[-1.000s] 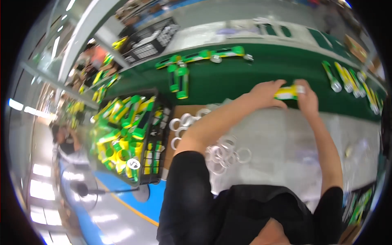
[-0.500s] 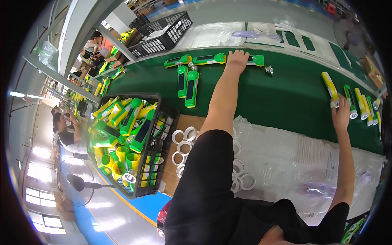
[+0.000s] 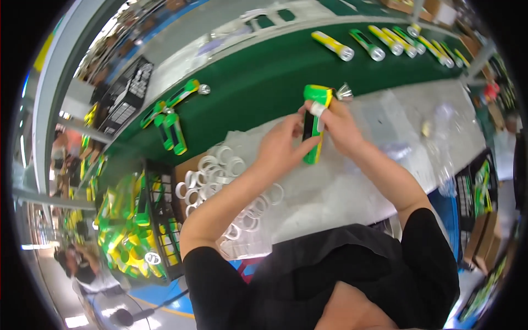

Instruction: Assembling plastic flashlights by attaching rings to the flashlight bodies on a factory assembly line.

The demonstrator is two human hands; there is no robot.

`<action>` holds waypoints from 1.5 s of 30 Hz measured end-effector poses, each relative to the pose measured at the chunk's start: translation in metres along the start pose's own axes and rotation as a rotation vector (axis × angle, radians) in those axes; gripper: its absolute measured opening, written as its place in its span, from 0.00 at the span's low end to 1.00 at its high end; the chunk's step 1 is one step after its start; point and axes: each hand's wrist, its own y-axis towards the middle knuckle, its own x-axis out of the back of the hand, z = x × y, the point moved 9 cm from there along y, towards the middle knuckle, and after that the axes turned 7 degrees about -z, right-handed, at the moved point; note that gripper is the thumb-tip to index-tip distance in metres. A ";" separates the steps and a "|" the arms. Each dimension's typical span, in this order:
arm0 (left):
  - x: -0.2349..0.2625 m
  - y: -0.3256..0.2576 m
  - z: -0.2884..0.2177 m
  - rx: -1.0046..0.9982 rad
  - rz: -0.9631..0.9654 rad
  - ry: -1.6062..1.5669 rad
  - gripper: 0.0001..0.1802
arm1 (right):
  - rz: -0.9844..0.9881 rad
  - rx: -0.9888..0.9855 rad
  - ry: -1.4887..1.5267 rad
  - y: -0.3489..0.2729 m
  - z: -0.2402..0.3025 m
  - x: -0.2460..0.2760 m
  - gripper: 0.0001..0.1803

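A green and yellow flashlight (image 3: 311, 127) with a dark panel is upright between my two hands, over the near edge of the green belt. My left hand (image 3: 281, 142) closes on its left side, with the thumb across the lower body. My right hand (image 3: 340, 122) grips the upper right side, and a white band (image 3: 317, 109) shows at its thumb. A shiny reflector (image 3: 345, 92) sits beside the open-looking head of the flashlight, just above my right hand; whether it is attached is hidden.
Several flashlights (image 3: 330, 45) lie in a row at the far right of the green belt (image 3: 253, 71); others (image 3: 175, 133) lie at its left. White rings (image 3: 234, 165) are heaped near my left forearm. A black crate (image 3: 165, 220) full of flashlight bodies stands at left. Plastic sheeting (image 3: 379, 126) covers the near table.
My left hand has come back from the flashlights on the belt, and my right hand has left the row at right. Both now hold one flashlight. The view has turned rightward.
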 end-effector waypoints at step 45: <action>-0.091 -0.065 -0.047 -0.276 -0.095 -0.201 0.24 | 0.041 -0.199 0.215 -0.192 -0.007 0.082 0.27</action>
